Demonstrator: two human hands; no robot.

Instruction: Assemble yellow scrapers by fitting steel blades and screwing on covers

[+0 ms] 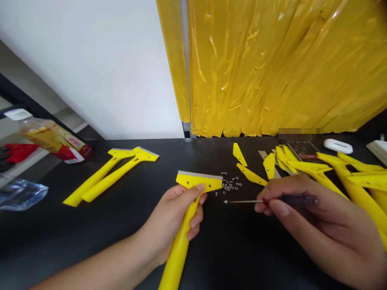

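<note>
- The yellow scraper with a smooth, rounded handle and thin grey blade edge [180,241] is in the left hand [178,213], fingers wrapped below the head, thumb on the head's lower edge.
- It looks light and stiff, probably plastic, perhaps a little slippery along the handle; the neck seems the best hold, clear of the blade edge.
- The right hand [317,221] pinches a slim metal-shafted screwdriver with a dark translucent handle [246,201]; a tiny piece sits at its tip.
- Between and beyond the hands, small silvery screws and nuts [229,185] lie scattered, likely easy to lose.
- The matte black tabletop [229,253] looks flat and firm.
- Beyond both hands stand a plain white panel [99,72] and wrinkled, glossy yellow plastic sheeting [256,68].
</note>
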